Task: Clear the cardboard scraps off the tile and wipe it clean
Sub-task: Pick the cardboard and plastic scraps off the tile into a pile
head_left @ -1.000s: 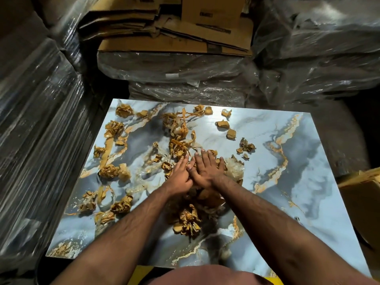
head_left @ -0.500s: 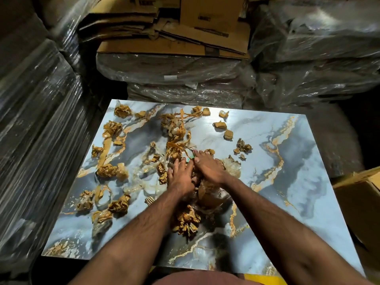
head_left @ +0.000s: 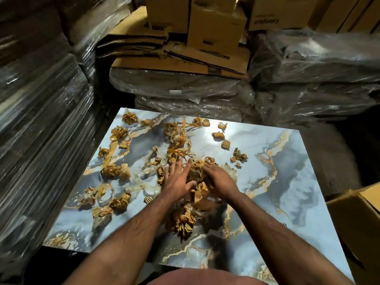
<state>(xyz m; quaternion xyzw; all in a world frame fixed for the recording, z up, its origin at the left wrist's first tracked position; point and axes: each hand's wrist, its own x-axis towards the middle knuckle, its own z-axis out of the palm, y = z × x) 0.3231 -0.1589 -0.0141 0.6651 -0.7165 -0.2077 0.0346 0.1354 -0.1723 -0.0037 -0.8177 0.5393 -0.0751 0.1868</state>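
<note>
A: Scraps?
B: Pile of cardboard scraps mid-tile, between both hands.
A: Fingers?
B: Left hand flat, fingers spread, against the pile. Right hand curls over it; grip possibly loose, view blurred.

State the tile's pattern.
Blue-grey marble with gold veins on the tile, head view.

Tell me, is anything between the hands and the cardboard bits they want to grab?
Nothing visible is. The left hand and right hand already rest on the heap of cardboard scraps in the middle of the tile, one on each side of it. More scraps lie loose farther left.
</note>
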